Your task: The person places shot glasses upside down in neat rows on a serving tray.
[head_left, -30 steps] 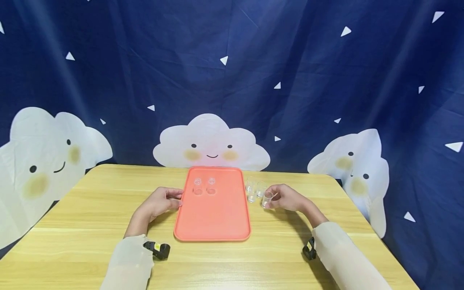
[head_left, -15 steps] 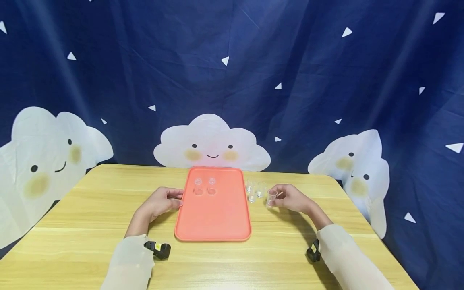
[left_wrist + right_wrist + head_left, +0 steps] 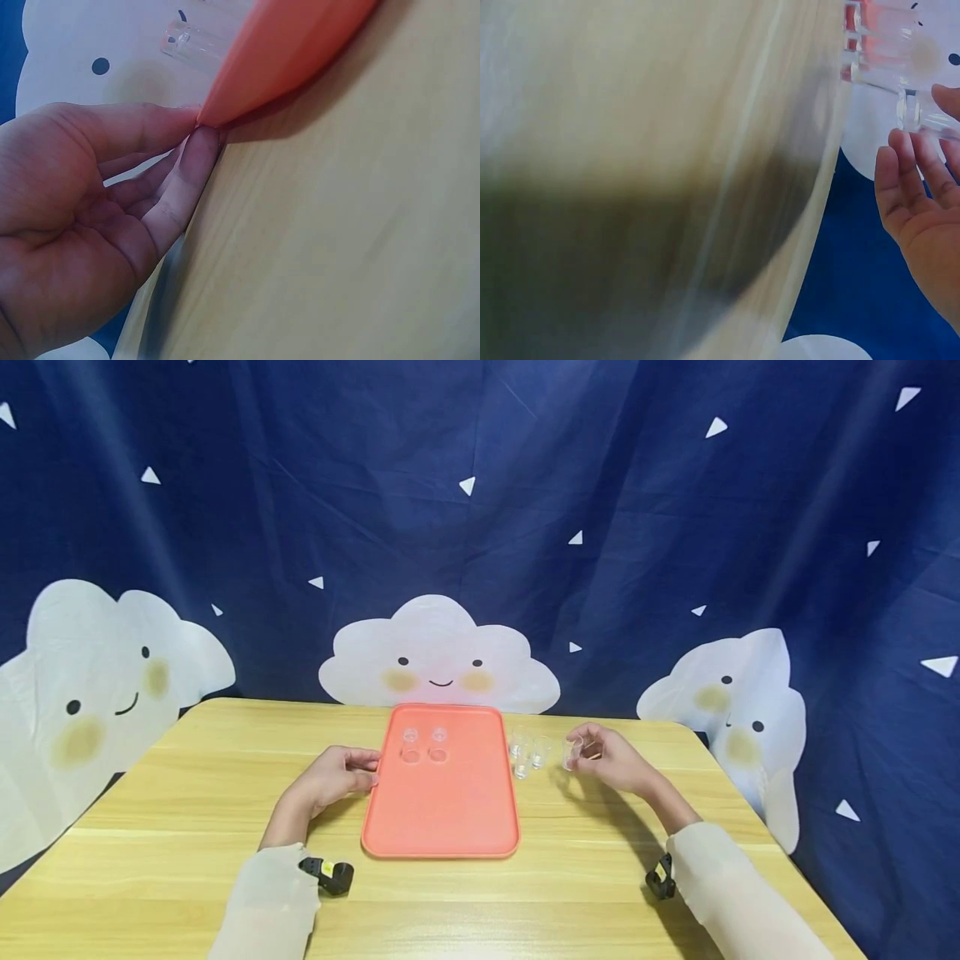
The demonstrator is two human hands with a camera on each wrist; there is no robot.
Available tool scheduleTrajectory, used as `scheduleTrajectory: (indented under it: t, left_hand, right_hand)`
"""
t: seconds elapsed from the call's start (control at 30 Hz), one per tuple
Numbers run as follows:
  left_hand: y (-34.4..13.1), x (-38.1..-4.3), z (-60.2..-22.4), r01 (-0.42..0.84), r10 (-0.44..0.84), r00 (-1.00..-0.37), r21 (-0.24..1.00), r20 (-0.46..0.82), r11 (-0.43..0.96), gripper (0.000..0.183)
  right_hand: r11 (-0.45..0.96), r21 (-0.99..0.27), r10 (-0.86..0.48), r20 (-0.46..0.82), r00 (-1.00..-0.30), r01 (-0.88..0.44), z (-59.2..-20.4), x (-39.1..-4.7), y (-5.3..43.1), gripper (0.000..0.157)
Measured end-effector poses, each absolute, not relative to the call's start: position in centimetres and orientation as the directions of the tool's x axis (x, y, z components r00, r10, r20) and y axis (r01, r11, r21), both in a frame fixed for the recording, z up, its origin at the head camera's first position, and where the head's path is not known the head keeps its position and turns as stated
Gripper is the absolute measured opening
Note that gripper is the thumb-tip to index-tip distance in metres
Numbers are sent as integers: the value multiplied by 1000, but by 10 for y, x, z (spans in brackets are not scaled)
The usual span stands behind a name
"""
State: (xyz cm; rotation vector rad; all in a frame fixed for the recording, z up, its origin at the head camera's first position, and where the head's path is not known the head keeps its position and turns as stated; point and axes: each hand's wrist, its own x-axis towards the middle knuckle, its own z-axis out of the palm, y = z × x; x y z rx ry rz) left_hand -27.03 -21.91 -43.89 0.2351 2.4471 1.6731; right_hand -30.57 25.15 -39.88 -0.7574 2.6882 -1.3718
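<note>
The right hand [image 3: 613,763] had it, a clear glass [image 3: 572,755] in a narrow pinch, up off the table [image 3: 450,910], right of three standing glasses [image 3: 537,754]! The left hand [image 3: 330,779] pinched the coral tray [image 3: 442,814], two glasses [image 3: 438,747] on its far half.

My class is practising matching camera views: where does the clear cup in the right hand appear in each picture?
Head: right of centre, the clear cup is between the thumb and fingers of the right hand, to the right of the tray.
Left wrist: not visible.
Right wrist: at the right edge, above mid-height.
Shared landmark: the wooden table shows in all three.
</note>
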Motion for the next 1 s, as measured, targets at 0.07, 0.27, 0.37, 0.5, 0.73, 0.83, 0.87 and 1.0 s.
scheduleTrajectory:
  t: [0.07,0.27,0.37,0.5,0.73,0.83,0.87,1.0]
  left_hand:
    - [-219,-271,-439,37,225,-973,934,-47,355,50]
    - [-220,-271,-439,32,222,-974,935,-51,353,50]
    - [-220,-271,-439,30,222,-974,934,-53,357,50]
    - [-220,-271,-439,32,224,-973,932,-54,361,50]
    - [-221,-272,-440,39,226,-973,927,-51,374,49]
    - [-220,-271,-440,38,224,-973,923,-54,384,49]
    - [-220,-271,-439,34,222,-973,922,-57,386,50]
    - [-219,-271,-439,18,214,-974,924,-69,382,51]
  right_hand:
    - [497,-761,-424,207,-882,-418,-396,-307,251,39]
    - [500,-743,-438,226,-870,-445,-388,-312,248,35]
    - [512,-725,-444,236,-865,-460,-382,-313,243,33]
    - [520,-711,-450,243,-859,-473,-373,-311,233,33]
    - [516,-694,-460,269,-846,-502,-368,-314,218,32]
    - [520,-685,-460,279,-843,-510,-366,-316,212,31]
    - [522,-682,-458,283,-843,-513,-365,-317,209,31]
    - [516,-681,-458,294,-839,-520,-363,-320,199,32]
